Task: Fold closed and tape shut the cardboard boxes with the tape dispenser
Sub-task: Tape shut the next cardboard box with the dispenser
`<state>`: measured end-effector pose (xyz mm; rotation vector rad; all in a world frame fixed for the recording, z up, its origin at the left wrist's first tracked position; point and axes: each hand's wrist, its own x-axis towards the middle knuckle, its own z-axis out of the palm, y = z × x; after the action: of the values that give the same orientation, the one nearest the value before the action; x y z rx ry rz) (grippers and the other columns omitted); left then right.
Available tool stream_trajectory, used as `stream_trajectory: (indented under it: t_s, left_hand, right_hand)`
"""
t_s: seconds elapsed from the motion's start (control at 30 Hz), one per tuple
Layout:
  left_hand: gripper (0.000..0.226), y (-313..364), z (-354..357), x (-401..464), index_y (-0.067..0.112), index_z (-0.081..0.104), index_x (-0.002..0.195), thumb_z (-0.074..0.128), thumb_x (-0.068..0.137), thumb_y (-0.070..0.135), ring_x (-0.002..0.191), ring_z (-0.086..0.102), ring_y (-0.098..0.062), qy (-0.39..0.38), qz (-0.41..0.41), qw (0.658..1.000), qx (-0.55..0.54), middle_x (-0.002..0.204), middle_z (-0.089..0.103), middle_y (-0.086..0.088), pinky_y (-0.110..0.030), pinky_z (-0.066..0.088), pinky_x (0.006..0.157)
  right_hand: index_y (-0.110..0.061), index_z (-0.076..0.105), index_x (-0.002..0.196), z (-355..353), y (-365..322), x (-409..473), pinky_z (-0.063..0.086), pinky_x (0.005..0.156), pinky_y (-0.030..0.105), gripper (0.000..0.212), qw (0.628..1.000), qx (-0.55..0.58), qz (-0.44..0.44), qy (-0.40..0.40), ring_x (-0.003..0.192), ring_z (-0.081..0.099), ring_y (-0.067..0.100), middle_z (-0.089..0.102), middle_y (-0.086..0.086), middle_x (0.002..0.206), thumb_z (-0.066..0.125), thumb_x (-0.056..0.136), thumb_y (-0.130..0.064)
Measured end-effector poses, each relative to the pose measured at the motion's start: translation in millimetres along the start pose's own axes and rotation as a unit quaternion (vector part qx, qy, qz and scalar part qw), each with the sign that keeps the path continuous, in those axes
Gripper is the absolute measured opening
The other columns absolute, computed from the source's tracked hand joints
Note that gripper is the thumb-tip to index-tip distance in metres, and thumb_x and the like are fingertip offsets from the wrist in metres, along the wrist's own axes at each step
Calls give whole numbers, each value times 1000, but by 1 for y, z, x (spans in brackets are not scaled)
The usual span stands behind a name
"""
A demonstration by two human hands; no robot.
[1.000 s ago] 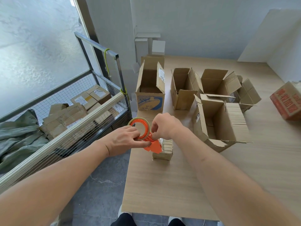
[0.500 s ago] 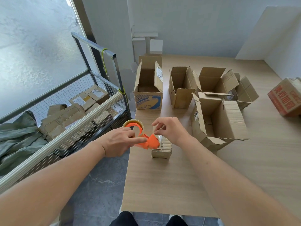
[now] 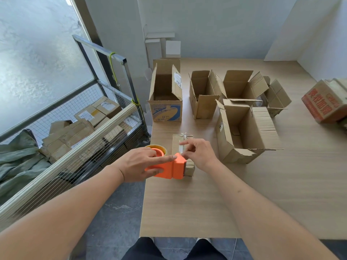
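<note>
cardboard open boxes point(image 3: 242, 128) stand beyond the small box point(image 3: 183, 147).

So the orange tape dispenser point(image 3: 170, 167) now sits lower against the small box point(image 3: 183, 152) mid-frame, and the right hand point(image 3: 200, 153) is pinching tape out over the box's top.

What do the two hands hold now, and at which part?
The left hand grips the orange tape dispenser by its body. The right hand pinches the tape end above the small closed box.
</note>
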<state>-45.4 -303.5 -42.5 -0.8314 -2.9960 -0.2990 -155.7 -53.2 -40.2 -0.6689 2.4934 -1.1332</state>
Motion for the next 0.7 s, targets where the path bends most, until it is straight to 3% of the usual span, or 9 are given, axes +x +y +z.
stream_trajectory:
  t_s: [0.07, 0.3, 0.47, 0.63, 0.7]
  left_hand:
    - [60, 1, -1, -1, 46, 10, 161, 35, 107, 54, 77, 47, -12, -6, 6, 1000, 2, 96, 55, 7, -29, 47, 71]
    - [55, -3, -3, -18, 52, 7, 158, 23, 107, 60, 65, 51, -10, -11, -25, 999, 16, 82, 56, 8, -25, 38, 58]
    - [54, -3, 1, -25, 60, 5, 155, 24, 104, 62, 80, 57, -11, -46, -47, 998, -19, 97, 63, 10, -28, 48, 69]
    - [58, -13, 5, -38, 52, 11, 158, 34, 105, 56, 93, 62, -12, -73, -80, 993, -38, 116, 66, 9, -31, 50, 80]
    - [58, -13, 7, -41, 51, 15, 158, 38, 105, 54, 89, 62, -12, -71, -91, 992, -54, 111, 67, 9, -32, 50, 79]
  right_hand:
    - [-21, 73, 116, -1, 2, -4, 57, 78, 24, 47, 999, 32, 32, -11, 68, 73, 8, 75, -3, 73, 86, 75, -4]
    - [-12, 70, 80, -3, 14, -15, 48, 52, 15, 25, 992, 55, 111, 1, 58, 72, 11, 73, 4, 64, 90, 70, -1]
    - [-9, 70, 76, 0, 21, -26, 48, 53, 16, 23, 989, 64, 137, 3, 62, 74, 16, 74, 6, 66, 90, 71, 0]
    - [-5, 71, 79, -6, 35, -34, 49, 52, 17, 18, 983, 72, 166, 16, 59, 73, 13, 74, 5, 66, 87, 74, 2]
    - [-5, 71, 79, -4, 36, -35, 54, 52, 22, 17, 982, 81, 170, 21, 61, 74, 16, 75, 7, 67, 86, 75, 2]
